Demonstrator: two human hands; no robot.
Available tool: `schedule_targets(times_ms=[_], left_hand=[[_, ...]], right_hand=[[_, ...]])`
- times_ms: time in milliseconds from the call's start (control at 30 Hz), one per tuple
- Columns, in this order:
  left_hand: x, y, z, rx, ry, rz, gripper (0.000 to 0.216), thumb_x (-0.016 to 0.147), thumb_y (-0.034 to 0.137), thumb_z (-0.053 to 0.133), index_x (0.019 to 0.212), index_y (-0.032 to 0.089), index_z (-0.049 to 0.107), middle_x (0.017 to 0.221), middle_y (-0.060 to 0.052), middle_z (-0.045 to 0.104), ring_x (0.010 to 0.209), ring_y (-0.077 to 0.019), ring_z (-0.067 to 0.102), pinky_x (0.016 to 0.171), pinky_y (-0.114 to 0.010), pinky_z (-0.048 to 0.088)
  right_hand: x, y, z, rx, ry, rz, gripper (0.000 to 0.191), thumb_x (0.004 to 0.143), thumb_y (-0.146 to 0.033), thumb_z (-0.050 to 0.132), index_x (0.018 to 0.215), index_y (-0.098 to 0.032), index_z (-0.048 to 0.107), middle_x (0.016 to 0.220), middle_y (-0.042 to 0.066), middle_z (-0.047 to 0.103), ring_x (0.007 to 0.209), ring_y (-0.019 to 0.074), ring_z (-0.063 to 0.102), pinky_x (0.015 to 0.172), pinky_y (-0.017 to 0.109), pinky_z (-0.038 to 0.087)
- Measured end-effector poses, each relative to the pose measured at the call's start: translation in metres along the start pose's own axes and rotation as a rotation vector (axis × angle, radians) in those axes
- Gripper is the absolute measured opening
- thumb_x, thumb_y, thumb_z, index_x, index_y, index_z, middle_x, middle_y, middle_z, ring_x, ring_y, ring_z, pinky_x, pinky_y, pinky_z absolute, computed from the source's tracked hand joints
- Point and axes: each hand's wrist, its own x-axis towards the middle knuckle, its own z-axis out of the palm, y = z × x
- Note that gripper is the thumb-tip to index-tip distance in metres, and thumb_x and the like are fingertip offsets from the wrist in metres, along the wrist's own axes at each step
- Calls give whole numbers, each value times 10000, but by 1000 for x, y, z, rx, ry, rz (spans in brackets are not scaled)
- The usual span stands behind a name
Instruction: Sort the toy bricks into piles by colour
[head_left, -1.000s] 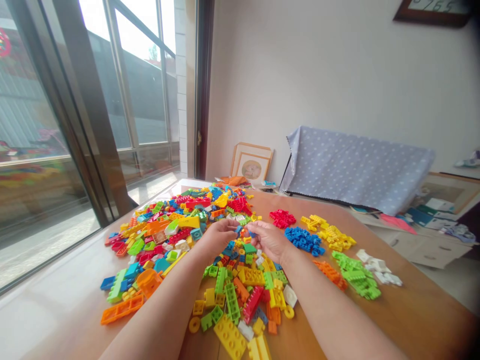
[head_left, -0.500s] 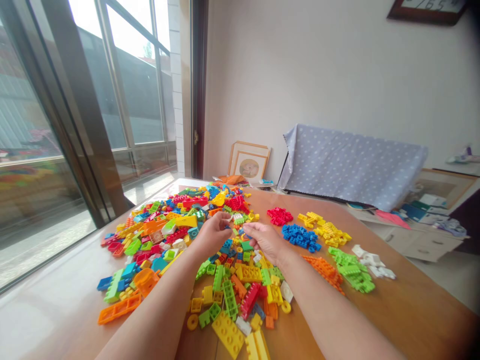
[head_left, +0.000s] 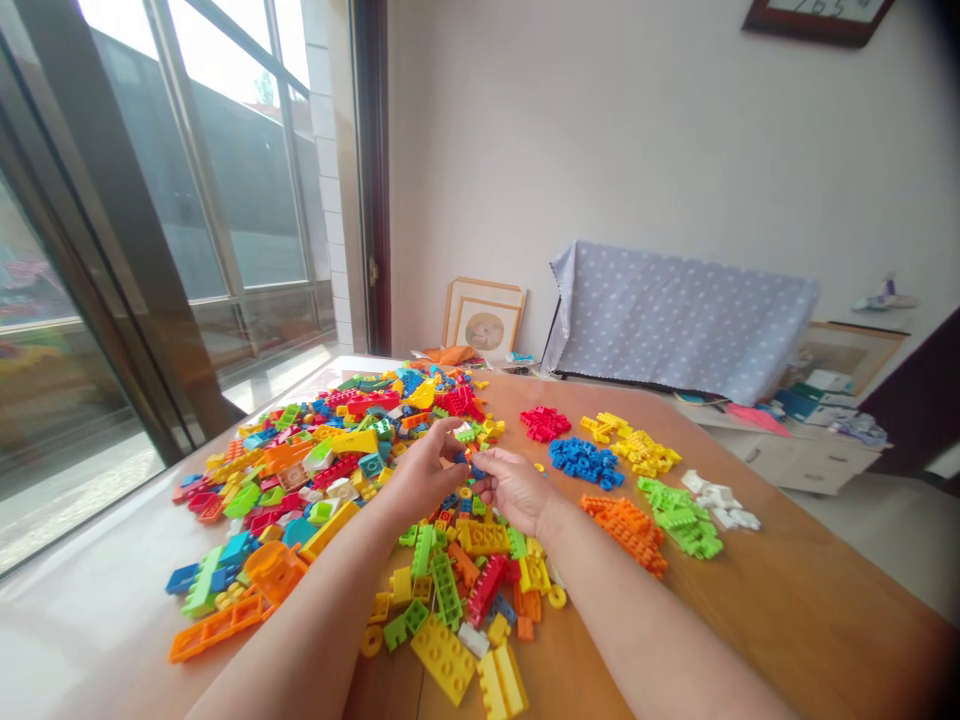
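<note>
Both hands hover close together over the middle of a large mixed pile of coloured toy building bricks [head_left: 352, 440]. My left hand [head_left: 424, 470] is open, its curved index finger and thumb apart. Facing it, my right hand [head_left: 516, 488] has its thumb and fingers pressed together; what they hold, if anything, is too small to make out. Small blue and orange-red bits show between the fingertips of the two hands. Below the hands lie a big yellow brick [head_left: 444, 658], a green brick [head_left: 447, 590] and a red brick [head_left: 488, 590].
Right of the pile are sorted heaps: red [head_left: 545, 424], blue [head_left: 586, 462], yellow [head_left: 649, 452], orange [head_left: 626, 530], green [head_left: 681, 518] and white [head_left: 721, 498]. The wooden table [head_left: 795, 610] extends rightwards. A glass sliding door [head_left: 142, 300] borders the left side.
The view has turned slightly to the right. My left hand's fingers have come apart, and the pale bit at their tips no longer shows. My right hand has come nearer the left.
</note>
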Motion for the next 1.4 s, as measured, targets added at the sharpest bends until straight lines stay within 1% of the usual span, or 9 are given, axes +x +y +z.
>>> schedule_targets(times_ms=[233,500,633,833,933,1000,1100,1233,1400], left_hand=[[-3,8,8,-19,-90,44,691,790,200,650,1452,228,454,1181,-94,728,966,-201,691,852,-326,522],[-4,11,15,-25,-170,68,623,854,285,613,1447,205,437,1243,-130,719,1036,-229,708,912,-380,542],[-3,9,12,63,-149,76,579,875,325,598,1427,209,468,1251,-131,707,1148,-255,677,974,-419,534],[-1,1,6,143,-94,44,472,893,420,576,1309,197,566,1206,-117,724,1135,-266,688,955,-386,555],[1,-6,6,191,-80,45,421,894,443,573,1245,215,613,1207,-90,731,1112,-258,694,929,-351,552],[3,-10,6,215,-66,44,399,893,454,567,1216,228,633,1193,-72,739,1083,-252,701,898,-333,552],[4,-13,7,241,-54,41,377,887,468,564,1169,235,658,1133,-56,757,1030,-248,711,853,-318,550],[4,-13,6,277,-43,34,385,883,479,566,1160,234,677,1092,-56,768,984,-248,717,827,-312,548],[2,-13,4,303,-76,23,396,915,476,527,1192,232,668,1132,-69,760,1018,-257,716,843,-315,554]], right_hand=[[-5,4,-2,10,-82,16,287,769,-333,853,908,-157,674,761,18,700,597,109,641,496,188,439],[-17,2,-13,-83,1,-45,236,775,-293,834,878,-151,675,686,1,662,585,105,630,479,172,434],[-29,-15,-24,-212,46,-137,252,781,-312,820,913,-151,679,734,21,694,610,122,648,487,188,452],[-41,-64,-79,-464,293,-325,248,832,-326,748,1010,-169,675,782,26,713,650,133,663,513,191,445],[-42,-79,-124,-737,563,-279,309,903,-380,651,1135,-177,642,804,30,711,667,148,675,516,203,444],[-41,-82,-153,-814,626,-248,290,899,-330,629,1134,-160,634,829,42,714,682,160,684,524,215,448],[-37,-83,-187,-932,648,-176,155,814,-245,678,946,-164,683,721,12,694,634,161,668,557,230,453],[-31,-83,-205,-1095,649,-88,113,659,-182,768,634,-190,659,499,-19,583,571,165,608,566,244,413],[-24,-82,-203,-1208,660,-100,182,573,-142,821,570,-202,649,500,6,585,603,186,604,587,267,407]])
